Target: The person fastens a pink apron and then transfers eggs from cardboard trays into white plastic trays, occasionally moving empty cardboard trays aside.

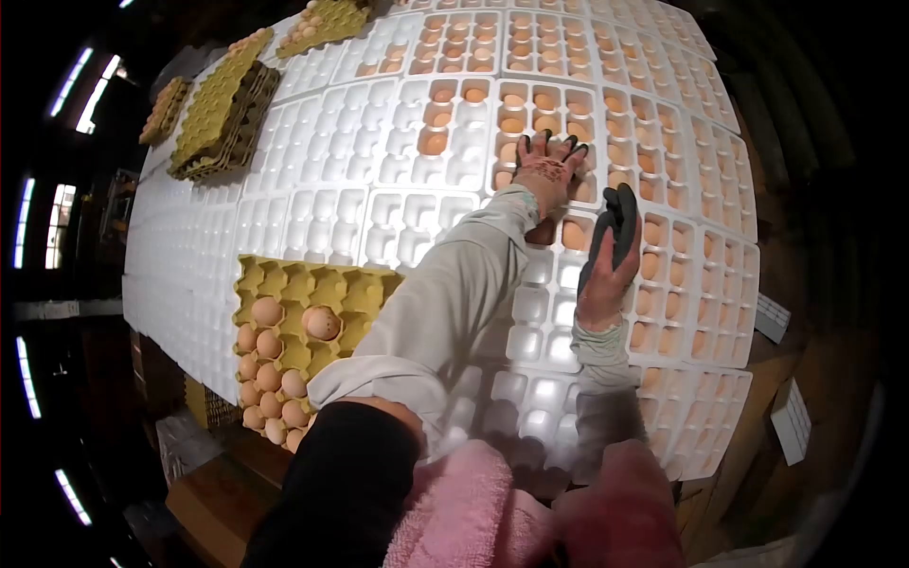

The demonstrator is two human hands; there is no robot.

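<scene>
My left hand (pixel 549 170), in a glove with dark fingertips, lies with fingers spread over brown eggs (pixel 544 124) in a white foam tray (pixel 492 189) of square pockets. To its right, my right hand (pixel 609 270) is turned on its side at the tray's near corner. Its dark-gloved fingers are pressed together, and whatever they may hold is hidden. One egg (pixel 575 234) sits in the nearer tray, left of my right hand. A yellowish pulp egg tray (pixel 360 284), partly filled with eggs (pixel 268 379), rests at the lower left beside my left forearm.
White foam trays cover the table. Those on the right (pixel 677 275) hold eggs; many pockets at the left (pixel 303 123) are vacant. Stacked pulp trays (pixel 222 118) stand at the far left, with egg-filled ones (pixel 322 26) behind. A cardboard box (pixel 222 502) sits below the near left edge.
</scene>
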